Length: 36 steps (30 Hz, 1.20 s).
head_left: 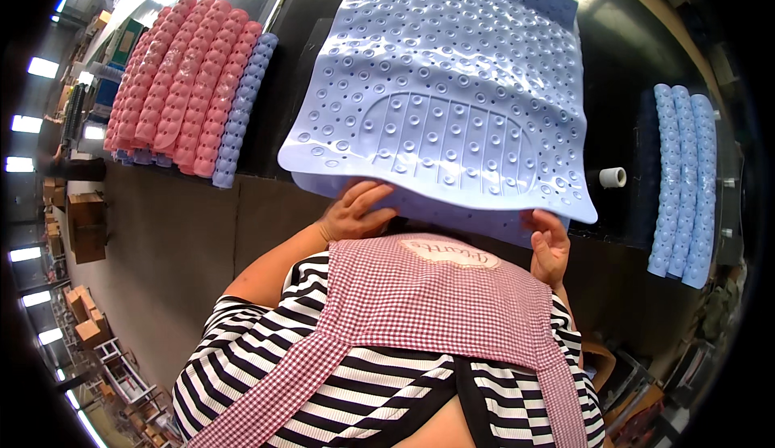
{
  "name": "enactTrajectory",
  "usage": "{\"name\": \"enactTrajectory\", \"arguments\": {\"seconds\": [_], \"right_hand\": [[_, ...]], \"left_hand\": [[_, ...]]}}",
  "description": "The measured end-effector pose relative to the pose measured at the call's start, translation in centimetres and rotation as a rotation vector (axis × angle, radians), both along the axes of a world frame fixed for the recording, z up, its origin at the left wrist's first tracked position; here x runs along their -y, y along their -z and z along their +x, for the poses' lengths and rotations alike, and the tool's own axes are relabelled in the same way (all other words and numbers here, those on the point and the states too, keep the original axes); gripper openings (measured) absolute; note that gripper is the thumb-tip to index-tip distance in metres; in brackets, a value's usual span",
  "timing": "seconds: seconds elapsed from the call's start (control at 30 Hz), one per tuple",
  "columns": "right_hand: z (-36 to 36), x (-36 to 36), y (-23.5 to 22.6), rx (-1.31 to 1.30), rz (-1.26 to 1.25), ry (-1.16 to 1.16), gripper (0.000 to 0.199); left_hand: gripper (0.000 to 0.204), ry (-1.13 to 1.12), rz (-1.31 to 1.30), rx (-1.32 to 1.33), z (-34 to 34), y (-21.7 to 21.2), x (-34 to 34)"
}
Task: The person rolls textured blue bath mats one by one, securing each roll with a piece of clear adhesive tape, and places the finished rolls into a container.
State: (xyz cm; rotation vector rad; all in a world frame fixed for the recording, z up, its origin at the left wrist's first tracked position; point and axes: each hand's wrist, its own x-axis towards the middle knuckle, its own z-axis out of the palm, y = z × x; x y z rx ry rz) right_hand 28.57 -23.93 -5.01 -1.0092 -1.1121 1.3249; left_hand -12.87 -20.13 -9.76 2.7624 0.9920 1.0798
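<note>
A light-blue bath mat [452, 137] with raised bubbles and a ribbed oval panel lies in front of me, its near edge lifted and wavy. Under that edge shows another light-blue layer [464, 215]; whether it is a second mat or a fold I cannot tell. My left hand [359, 208] is at the near edge left of the middle, fingers bent over the lower layer and closed on it. Near the right corner, my right hand [550, 248] has its curled fingers at the edge, the tips partly hidden by the mat.
Rolled pink mats [182, 85] lie side by side at the left, with a blue rolled mat [246, 109] along their right side. Several blue rolls [682, 186] lie at the far right. A small white roll [613, 177] sits on the dark table [622, 117] beside the mat.
</note>
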Motion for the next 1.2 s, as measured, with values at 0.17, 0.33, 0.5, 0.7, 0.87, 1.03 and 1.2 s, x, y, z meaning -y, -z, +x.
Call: {"name": "enactTrajectory", "arguments": {"seconds": [0.17, 0.33, 0.5, 0.7, 0.87, 1.03, 1.2], "right_hand": [[-3.4, -7.9, -4.7, 0.829, 0.484, 0.19, 0.052], [-4.8, -12.8, -5.1, 1.404, 0.705, 0.284, 0.044], [-3.6, -12.6, -1.3, 1.276, 0.627, 0.117, 0.043], [-4.6, -7.0, 0.2, 1.365, 0.616, 0.07, 0.051], [-4.9, -4.8, 1.9, 1.417, 0.716, 0.199, 0.051], [-5.0, -4.2, 2.6, 1.415, 0.705, 0.224, 0.05], [-4.4, -4.5, 3.2, 1.343, 0.606, 0.2, 0.045]], "left_hand": [[0.045, -0.261, 0.054, -0.135, 5.3, -6.0, -6.5], [0.05, -0.366, 0.11, -0.17, 7.4, -6.8, -11.2], [0.052, -0.292, -0.067, -0.23, 6.4, -5.4, -10.8], [0.052, -0.224, -0.138, -0.195, 4.6, -4.1, -5.9], [0.039, -0.264, -0.078, -0.163, 4.7, -2.9, -4.2], [0.035, -0.307, -0.067, -0.138, 4.7, -2.7, -3.6], [0.028, -0.315, -0.133, -0.06, 5.0, -2.3, -4.3]]}}
